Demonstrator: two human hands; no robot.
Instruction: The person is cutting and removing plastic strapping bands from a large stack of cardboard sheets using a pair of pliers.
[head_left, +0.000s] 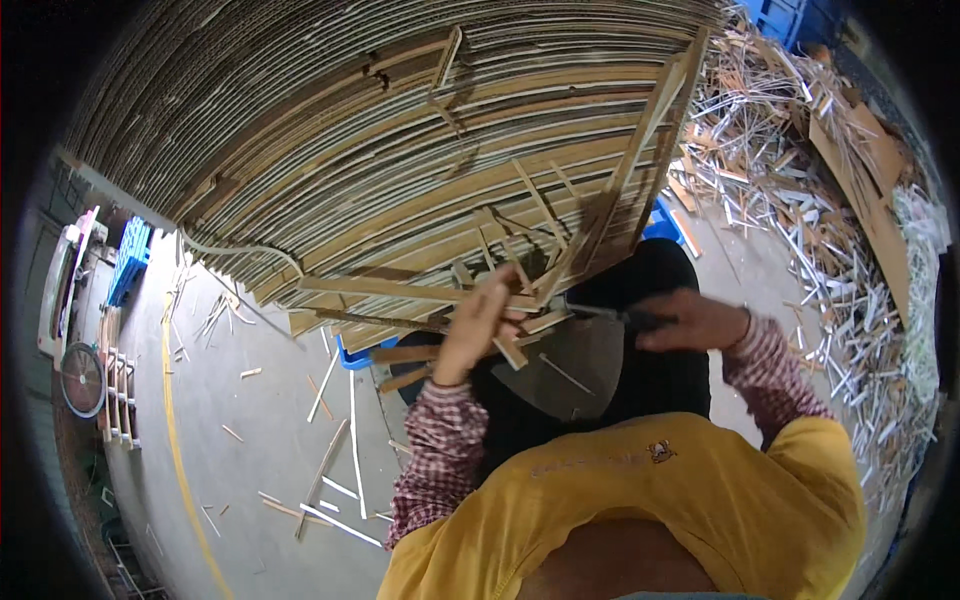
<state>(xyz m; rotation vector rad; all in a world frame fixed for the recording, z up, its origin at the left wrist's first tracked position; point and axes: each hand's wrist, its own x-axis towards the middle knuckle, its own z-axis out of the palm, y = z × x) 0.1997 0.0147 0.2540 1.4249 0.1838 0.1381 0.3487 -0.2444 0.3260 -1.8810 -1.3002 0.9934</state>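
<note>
My left hand (473, 328) is at the near edge of a large stack of cardboard sheets (400, 215), its fingers bent around a cardboard strip (511, 351) whose short end sticks out beside them. Several more narrow strips, partly torn loose, stand up from the stack just beyond these fingers. To the right, my right hand (688, 320) is closed around the dark handle of a tool with a thin metal shaft (592, 310). The shaft points left toward the strips. Motion blurs this hand, and the exact kind of tool cannot be made out.
Below my hands, a loose pale strip (567, 374) lies between my dark-clothed legs. Scraps (330, 480) litter the grey floor on the left, near a yellow line (180, 450). A large heap of cardboard offcuts (790, 190) covers the right side. Parts of blue crates (358, 355) show beneath the stack.
</note>
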